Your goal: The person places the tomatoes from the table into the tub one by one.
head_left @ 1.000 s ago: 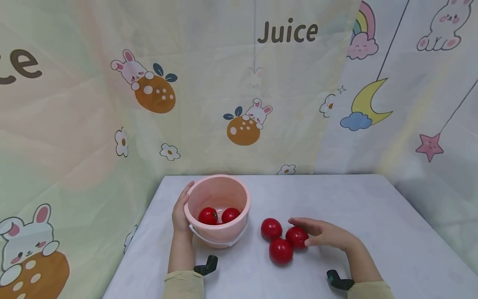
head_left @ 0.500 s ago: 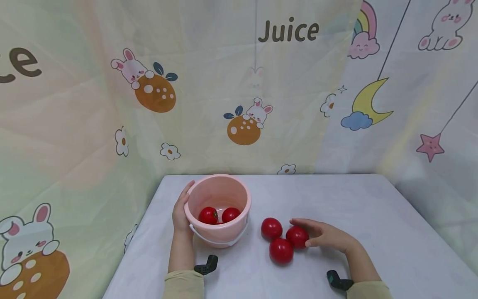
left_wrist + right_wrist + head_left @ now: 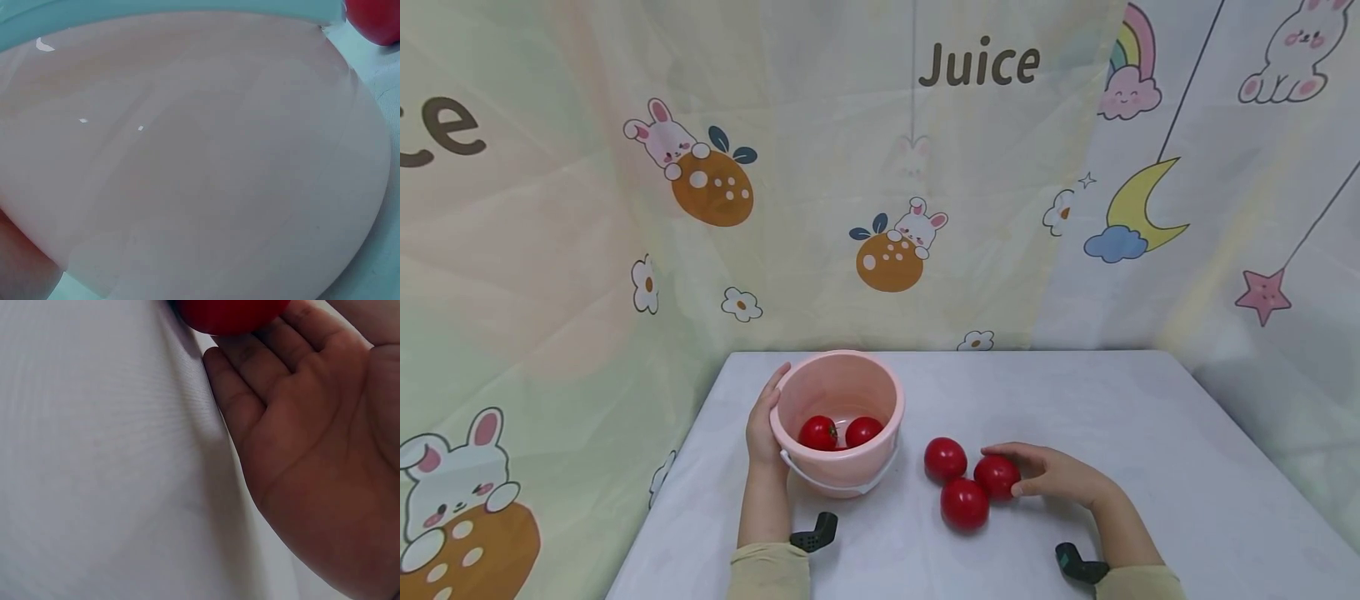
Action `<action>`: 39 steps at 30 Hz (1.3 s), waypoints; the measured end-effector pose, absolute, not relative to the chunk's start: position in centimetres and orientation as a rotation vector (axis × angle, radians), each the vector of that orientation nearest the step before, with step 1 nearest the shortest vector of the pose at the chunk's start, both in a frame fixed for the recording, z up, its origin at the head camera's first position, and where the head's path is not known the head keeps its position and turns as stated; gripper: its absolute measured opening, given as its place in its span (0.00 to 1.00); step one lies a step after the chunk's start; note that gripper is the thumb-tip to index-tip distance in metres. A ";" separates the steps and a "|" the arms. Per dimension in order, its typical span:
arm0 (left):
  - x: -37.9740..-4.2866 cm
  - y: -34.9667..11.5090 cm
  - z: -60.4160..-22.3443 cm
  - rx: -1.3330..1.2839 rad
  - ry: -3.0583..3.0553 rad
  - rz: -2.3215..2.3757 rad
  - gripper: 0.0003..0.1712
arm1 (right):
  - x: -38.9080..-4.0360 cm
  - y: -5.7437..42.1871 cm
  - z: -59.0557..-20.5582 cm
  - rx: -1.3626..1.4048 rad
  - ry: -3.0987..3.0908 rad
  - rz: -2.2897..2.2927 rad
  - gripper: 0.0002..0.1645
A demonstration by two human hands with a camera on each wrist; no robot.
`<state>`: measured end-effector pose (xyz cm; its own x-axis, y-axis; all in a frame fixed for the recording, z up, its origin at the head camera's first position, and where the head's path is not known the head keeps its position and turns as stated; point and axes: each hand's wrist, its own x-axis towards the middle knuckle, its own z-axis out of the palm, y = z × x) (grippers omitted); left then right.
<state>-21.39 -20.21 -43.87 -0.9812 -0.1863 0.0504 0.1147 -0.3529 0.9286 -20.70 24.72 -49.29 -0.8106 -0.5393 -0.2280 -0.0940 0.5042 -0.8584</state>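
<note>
In the head view a pink bucket (image 3: 842, 471) stands at the table's middle left, two red tomatoes (image 3: 817, 433) inside it. My left hand (image 3: 764, 429) grips the bucket's left side, fingers along the wall up to the rim; the bucket wall (image 3: 212, 162) fills the left wrist view. Three more red tomatoes lie to the right: one at the back left (image 3: 945, 460), one in front (image 3: 965, 504), one on the right (image 3: 997, 476). Around the right-hand tomato, my right hand (image 3: 1056, 477) has its fingers on the far side and thumb at the near edge. The right wrist view shows the palm beside that tomato (image 3: 234, 312).
A white cloth covers the table (image 3: 1060, 392). The bucket's white handle (image 3: 838, 486) hangs down its front. Printed curtains (image 3: 805, 167) with rabbits and fruit hang behind and at both sides. Each wrist wears a black device (image 3: 815, 533).
The fingers of my right hand have come down slightly and closer in around the right-hand tomato. My left hand, the bucket and the tomatoes stay where they were.
</note>
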 end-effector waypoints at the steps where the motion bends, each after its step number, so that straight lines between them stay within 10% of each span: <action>1: -21.3 -20.2 -43.8 0.093 -1.668 -2.440 0.24 | -20.7 24.7 -49.3 -0.514 2.277 -1.261 0.37; 39: -20.6 -20.0 -42.7 0.089 -1.676 -2.446 0.25 | -24.4 24.8 -42.2 -0.609 2.331 -1.280 0.38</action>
<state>-20.56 -20.03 -42.71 -0.9830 -0.1769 0.0492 0.1098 -0.3513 0.9298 -24.45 24.81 -42.23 -0.8201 -0.5542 -0.1427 -0.1769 0.4827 -0.8577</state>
